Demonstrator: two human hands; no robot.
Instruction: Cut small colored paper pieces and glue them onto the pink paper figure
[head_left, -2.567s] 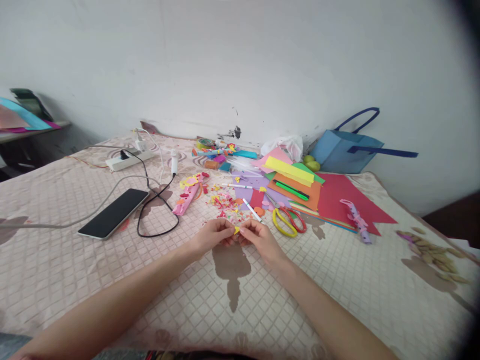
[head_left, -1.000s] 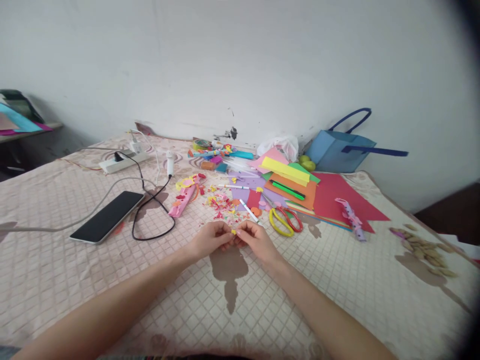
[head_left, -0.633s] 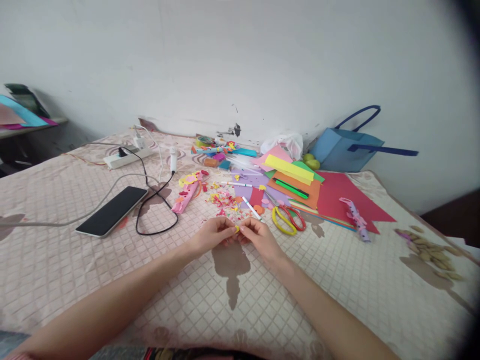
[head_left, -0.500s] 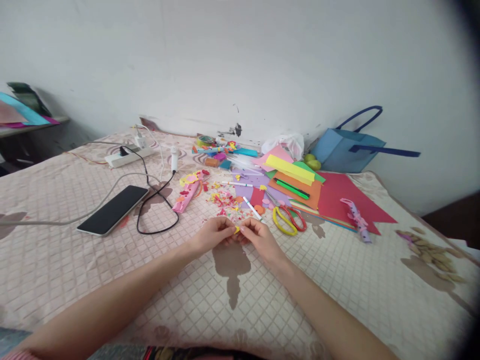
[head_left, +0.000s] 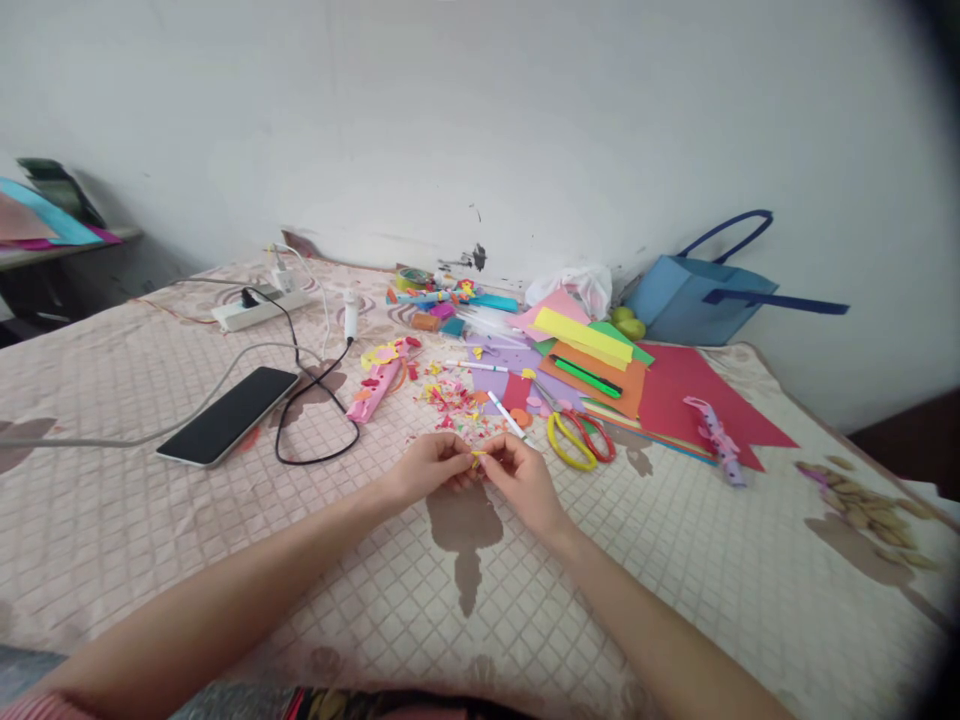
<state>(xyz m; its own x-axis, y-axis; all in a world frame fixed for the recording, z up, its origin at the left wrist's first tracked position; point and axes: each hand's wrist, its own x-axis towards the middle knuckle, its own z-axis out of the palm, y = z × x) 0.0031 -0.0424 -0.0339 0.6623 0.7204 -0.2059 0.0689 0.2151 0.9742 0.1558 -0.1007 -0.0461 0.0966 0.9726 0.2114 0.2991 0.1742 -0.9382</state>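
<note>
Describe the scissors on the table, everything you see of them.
The scissors lie flat, unheld, beyond and to the right of the right hand. They have slim grey, metallic-looking blades and two large loops, one yellow, one red, probably plastic; some green shows inside the red loop. The loops rest on the patterned tablecloth, while the blades point away over the purple sheet. How far the blades are open is unclear.

The table (head_left: 360,590) bears a phone (head_left: 229,415) and a power strip (head_left: 260,311) at left, paper scraps (head_left: 448,400) near the centre, scissors (head_left: 576,438) just right of them, red paper (head_left: 697,405) and a bag (head_left: 694,300) farther right, and peanuts (head_left: 870,508) at the right edge.
</note>
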